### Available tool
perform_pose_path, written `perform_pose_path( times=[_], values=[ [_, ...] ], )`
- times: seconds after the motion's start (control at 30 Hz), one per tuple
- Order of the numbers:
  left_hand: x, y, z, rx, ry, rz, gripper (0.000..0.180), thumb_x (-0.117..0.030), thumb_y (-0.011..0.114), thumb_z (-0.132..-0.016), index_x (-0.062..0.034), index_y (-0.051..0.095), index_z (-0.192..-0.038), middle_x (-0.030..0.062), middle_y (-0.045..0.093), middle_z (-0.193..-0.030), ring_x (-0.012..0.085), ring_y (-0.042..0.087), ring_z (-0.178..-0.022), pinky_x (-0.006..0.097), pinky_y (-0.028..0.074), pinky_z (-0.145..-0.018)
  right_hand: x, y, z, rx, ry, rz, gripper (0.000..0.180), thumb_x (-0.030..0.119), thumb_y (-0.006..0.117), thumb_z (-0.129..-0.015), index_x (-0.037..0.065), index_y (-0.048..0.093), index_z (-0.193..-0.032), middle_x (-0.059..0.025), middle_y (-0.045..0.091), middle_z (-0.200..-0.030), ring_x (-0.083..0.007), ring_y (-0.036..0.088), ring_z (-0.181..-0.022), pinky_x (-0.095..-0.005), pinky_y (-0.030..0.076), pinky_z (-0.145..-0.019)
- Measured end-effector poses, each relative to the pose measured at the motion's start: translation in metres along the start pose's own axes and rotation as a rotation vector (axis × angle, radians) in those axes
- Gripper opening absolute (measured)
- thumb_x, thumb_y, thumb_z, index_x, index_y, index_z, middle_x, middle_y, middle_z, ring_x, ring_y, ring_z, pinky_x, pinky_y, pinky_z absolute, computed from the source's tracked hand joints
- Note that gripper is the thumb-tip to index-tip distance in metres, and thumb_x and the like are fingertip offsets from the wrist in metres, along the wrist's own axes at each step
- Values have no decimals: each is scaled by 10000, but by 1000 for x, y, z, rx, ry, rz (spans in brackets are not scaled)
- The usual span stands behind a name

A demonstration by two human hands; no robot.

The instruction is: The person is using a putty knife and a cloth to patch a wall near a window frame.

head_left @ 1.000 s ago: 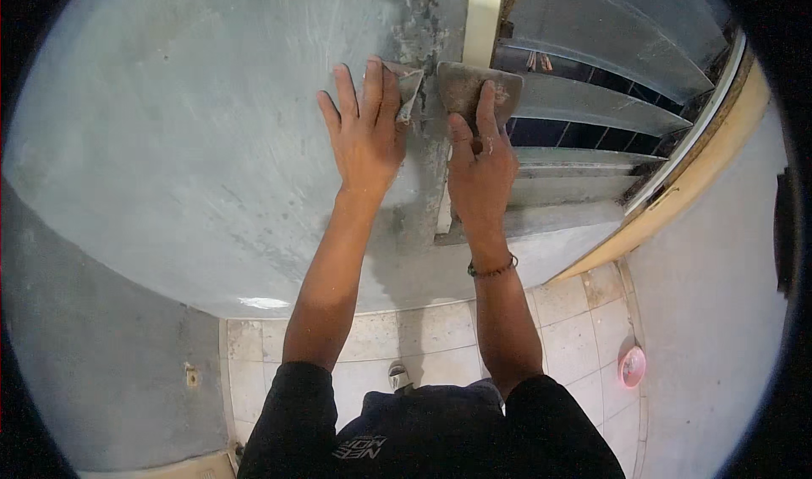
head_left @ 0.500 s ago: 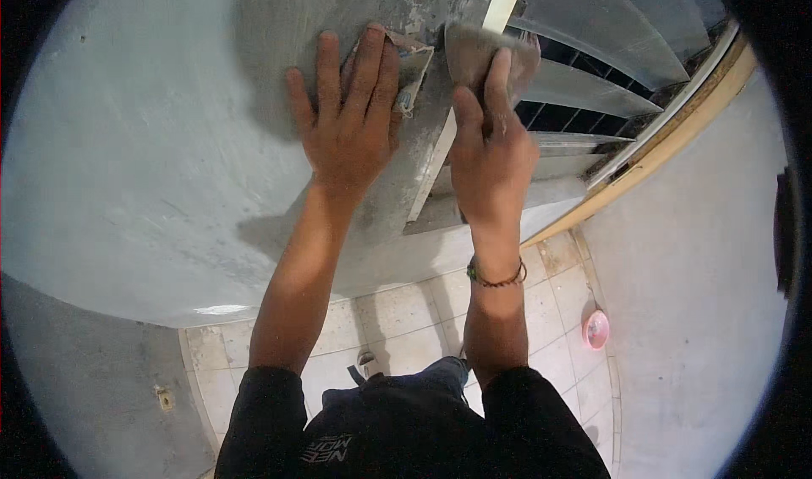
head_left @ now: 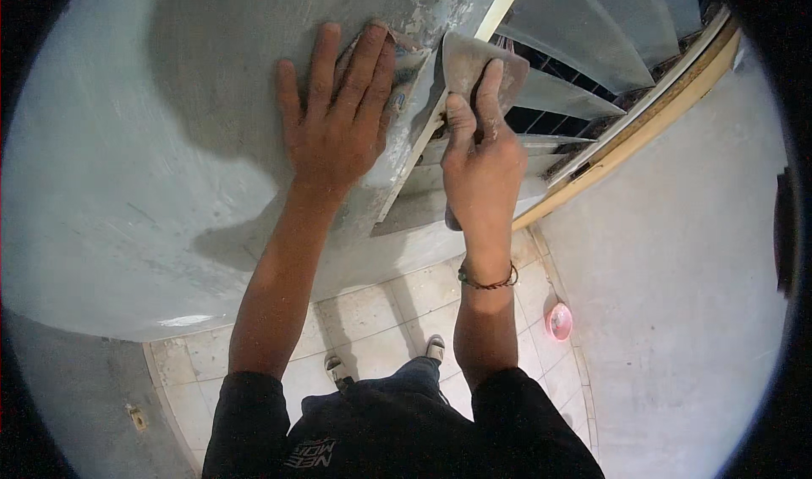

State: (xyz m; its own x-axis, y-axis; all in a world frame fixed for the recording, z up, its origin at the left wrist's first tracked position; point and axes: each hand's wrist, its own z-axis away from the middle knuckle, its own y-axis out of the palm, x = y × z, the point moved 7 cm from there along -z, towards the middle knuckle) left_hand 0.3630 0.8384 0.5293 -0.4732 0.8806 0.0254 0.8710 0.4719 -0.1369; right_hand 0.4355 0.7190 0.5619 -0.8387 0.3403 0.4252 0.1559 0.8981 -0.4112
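Note:
My left hand [head_left: 337, 132] lies flat against the grey wall [head_left: 110, 174], fingers spread. Beneath its fingers and palm is a crumpled, printed sheet [head_left: 404, 85], pressed to the wall; most of it is hidden, and I cannot tell its material. A putty knife [head_left: 463, 56] with a wide, dusty blade is gripped in my right hand [head_left: 484, 162], the index finger stretched along the blade. The blade's left edge is beside the pale window-frame strip [head_left: 502, 5]; whether it touches is unclear. The handle's end shows below the palm.
Slanted louvre slats [head_left: 584, 98] fill the window opening on the right, bordered by a wooden frame [head_left: 622, 157]. A pink bowl [head_left: 558, 322] stands on the tiled floor [head_left: 372, 344] near the right wall [head_left: 677, 284]. A socket-like fitting [head_left: 138, 418] is on the lower left wall.
The view has shifted, so the window edge and bowl appear further left. The putty knife's blade has turned and tilts more. My left hand keeps its place over the sheet.

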Motion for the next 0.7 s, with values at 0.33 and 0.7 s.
perform_pose_path(
  times=[0.33, 0.7],
  values=[
    [2, -1, 0, 21, -5, 29, 382, -255, 488, -849, -206, 557, -1222, -76, 412, -1393, 226, 326, -1320, 542, 138, -1073, 7, -4, -3, 42, 14, 35, 456, 257, 546, -902, -3, 470, -1270, -259, 598, -753, -315, 652, -687, -323, 485, -616],
    [1, 2, 1, 53, -18, 6, 379, -253, 482, -863, -223, 547, -1235, -85, 423, -1382, 224, 332, -1316, 531, 102, -1095, 9, -4, -9, 28, -35, 47, 441, 223, 540, -903, 30, 457, -1292, -269, 581, -727, -333, 624, -633, -337, 480, -607]
  ],
)
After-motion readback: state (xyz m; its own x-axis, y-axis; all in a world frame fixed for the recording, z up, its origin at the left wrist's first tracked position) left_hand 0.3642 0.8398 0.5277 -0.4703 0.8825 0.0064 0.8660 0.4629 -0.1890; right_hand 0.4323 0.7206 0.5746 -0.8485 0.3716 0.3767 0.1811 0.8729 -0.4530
